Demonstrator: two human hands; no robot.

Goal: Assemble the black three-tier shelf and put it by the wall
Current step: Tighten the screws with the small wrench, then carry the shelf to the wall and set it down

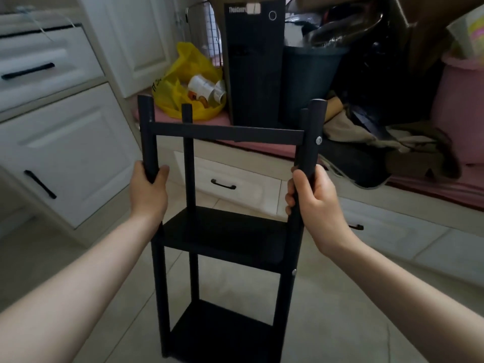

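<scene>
The left hand [148,187] and right hand [311,203] curl their fingers round the black shelf's [225,231] front posts (it stands upright on the tiled floor [366,297]), where an uneven lift could tip it.

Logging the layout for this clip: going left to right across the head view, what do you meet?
cabinet → left hand → shelf → right hand → pink tub
</scene>
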